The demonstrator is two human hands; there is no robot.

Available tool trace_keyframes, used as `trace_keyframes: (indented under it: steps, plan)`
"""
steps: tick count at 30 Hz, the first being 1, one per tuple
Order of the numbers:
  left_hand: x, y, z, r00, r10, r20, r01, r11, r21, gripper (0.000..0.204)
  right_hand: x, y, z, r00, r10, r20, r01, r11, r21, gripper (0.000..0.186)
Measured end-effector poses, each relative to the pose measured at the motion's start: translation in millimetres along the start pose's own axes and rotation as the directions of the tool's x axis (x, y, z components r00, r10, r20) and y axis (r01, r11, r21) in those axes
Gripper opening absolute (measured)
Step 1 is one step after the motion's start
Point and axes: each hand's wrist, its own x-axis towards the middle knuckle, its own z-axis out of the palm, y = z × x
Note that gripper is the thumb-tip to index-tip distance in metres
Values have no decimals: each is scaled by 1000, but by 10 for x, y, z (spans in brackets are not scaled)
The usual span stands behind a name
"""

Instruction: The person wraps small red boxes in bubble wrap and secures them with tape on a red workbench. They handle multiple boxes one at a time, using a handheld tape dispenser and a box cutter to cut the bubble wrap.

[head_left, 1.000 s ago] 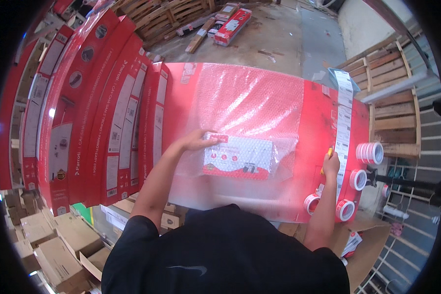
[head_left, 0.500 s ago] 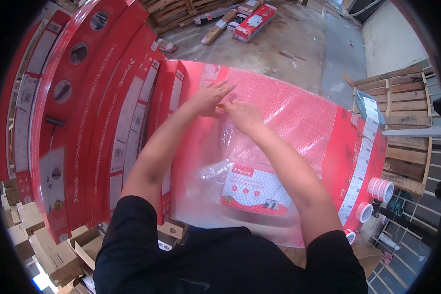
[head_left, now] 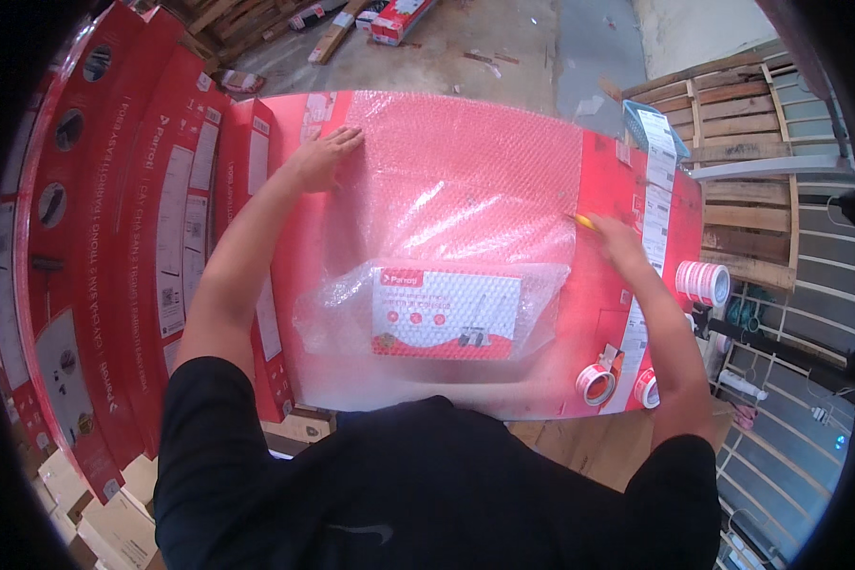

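A sheet of bubble wrap [head_left: 465, 171] lies spread over a large red work surface [head_left: 304, 228]. On its near end sits a white and red product box [head_left: 446, 313], covered by the clear wrap. My left hand [head_left: 323, 161] rests at the far left edge of the sheet, fingers stretched out and holding nothing. At the right edge of the sheet, my right hand [head_left: 617, 242] is closed around a small yellow box cutter [head_left: 584, 221]. Its blade is too small to make out.
Tall red cartons [head_left: 152, 190] stand along the left. A strip of printed labels [head_left: 660, 171] runs down the right side of the surface, near several tape rolls [head_left: 703, 282]. A blue basket [head_left: 636, 123] and wooden pallets [head_left: 731, 119] are beyond; brown cartons [head_left: 114, 527] lie lower left.
My hands were close together at the sheet's far left. The right hand has swept across to the right edge with the cutter; the left has stayed near the left edge. The view has shifted right.
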Motion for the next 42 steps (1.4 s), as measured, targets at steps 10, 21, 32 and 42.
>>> trace_keyframes:
  steps: [10, 21, 32, 42]
  plan:
    - [184, -120, -81, 977, 43, -211, -84, 978, -190, 62, 439, 131, 269, 933, -31, -357, 18, 999, -41, 65]
    - [432, -390, -1152, 547, -439, -713, -129, 797, -590, 9, 1629, -381, -863, 782, 175, -599, 51, 939, 341, 18]
    - [278, 570, -2165, 626, 58, -778, 13, 996, 85, 164, 369, -1091, -2093, 607, -70, -791, 335, 926, 175, 11]
    - [920, 336, -1918, 944, -208, -257, -153, 414, -897, 61, -1230, -1315, -2738, 484, -111, -868, 296, 954, 43, 15]
